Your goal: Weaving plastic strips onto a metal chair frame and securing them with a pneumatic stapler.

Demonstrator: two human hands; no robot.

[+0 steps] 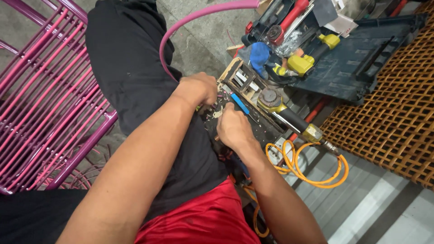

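My left hand (199,88) is curled over the near corner of a worn wooden tool tray (239,77), fingers closed on something small that I cannot make out. My right hand (233,126) rests on a dark, grimy block (260,126) beside the tray and pinches a thin tool with a blue handle (239,104). Both hands work close together, almost touching, above my knee in black cloth (131,63). What lies under the fingers is hidden.
A yellow and black air tool (289,115) with a coiled orange hose (312,169) lies right of my hands. Behind it an open dark tool case (357,58) holds more tools. A pink hose (199,16) arcs overhead. A pink metal frame (49,99) stands left, orange grating (398,113) right.
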